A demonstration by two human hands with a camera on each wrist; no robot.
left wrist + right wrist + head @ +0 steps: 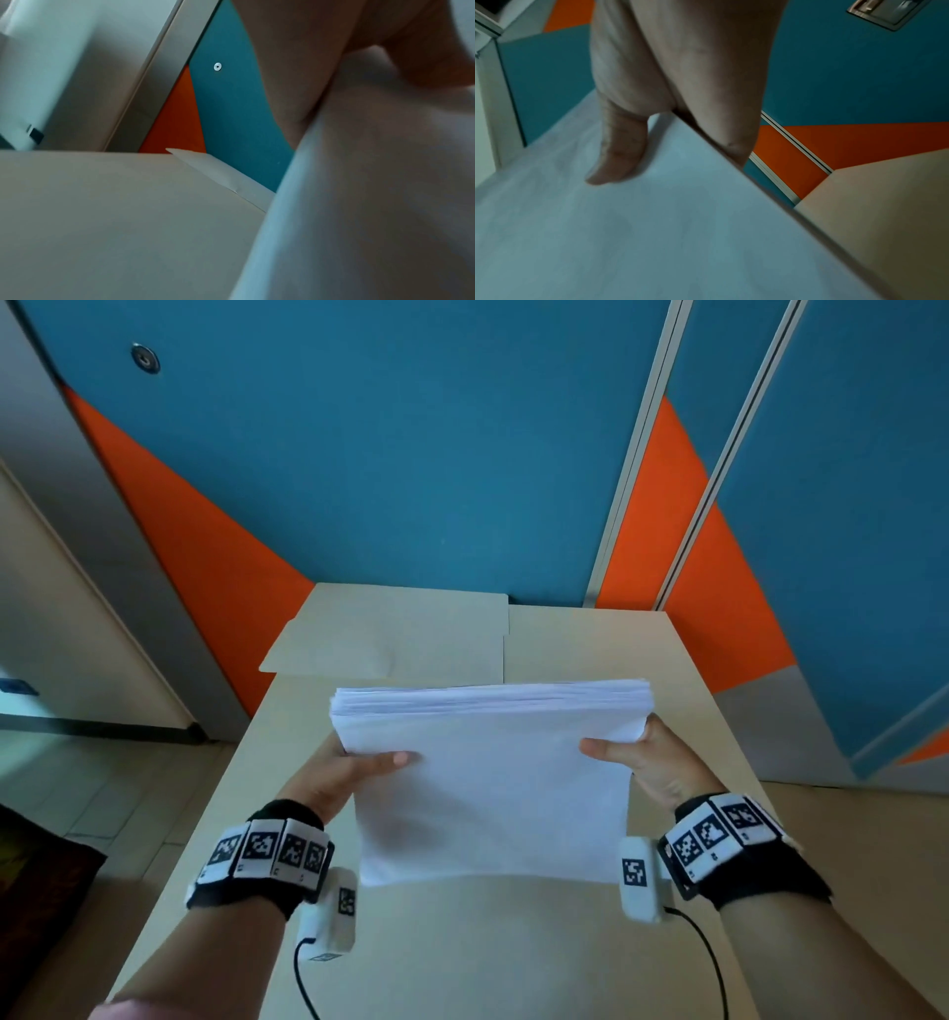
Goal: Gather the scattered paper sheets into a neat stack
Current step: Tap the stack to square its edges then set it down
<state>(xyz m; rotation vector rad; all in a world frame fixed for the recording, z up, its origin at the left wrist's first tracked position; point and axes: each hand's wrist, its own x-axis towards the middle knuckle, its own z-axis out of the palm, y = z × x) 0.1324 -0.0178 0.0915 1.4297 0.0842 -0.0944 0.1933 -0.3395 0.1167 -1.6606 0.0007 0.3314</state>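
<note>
White paper stack (493, 793), edges nearly flush, gripped by both hands, upright.

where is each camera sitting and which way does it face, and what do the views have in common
Head: worn on the head, looks forward and down at the table; shows both forearms, the left hand and right hand holding the paper stack by its sides.
Left wrist: low beside the stack, looks along the hand toward the wall; shows part of the hand.
Right wrist: above the stack, looks along the hand; shows the thumb on top.
Shared: stack, table, blue and orange wall.
</note>
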